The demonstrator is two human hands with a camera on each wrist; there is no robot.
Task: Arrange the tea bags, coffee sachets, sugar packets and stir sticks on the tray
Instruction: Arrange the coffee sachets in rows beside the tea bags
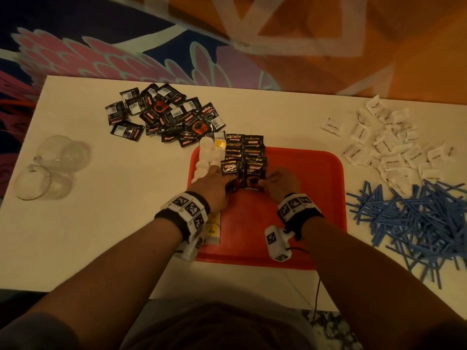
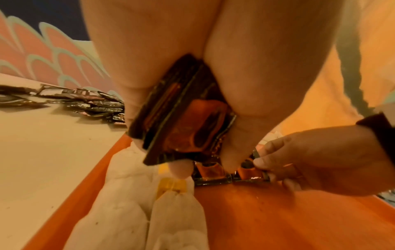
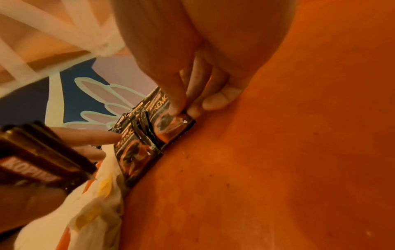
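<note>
Now, mid-frame on the red plastic tray (image 1: pixel 316 198), the right hand (image 1: pixel 283 181) pinches a black foil coffee sachet (image 3: pixel 171 125) into its row; the left hand (image 1: pixel 214 188) grips a spare stack of sachets (image 2: pixel 181 118), likely to be laid next.

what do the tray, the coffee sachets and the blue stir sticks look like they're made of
Tray: probably moulded plastic, orange-red, smooth, with rounded corners and a raised rim.
Coffee sachets: glossy printed film, likely foil-lined; glints on the creases and crimped, serrated ends in the right wrist view.
Blue stir sticks: thin and matte; plastic or paper, too small to tell.
</note>
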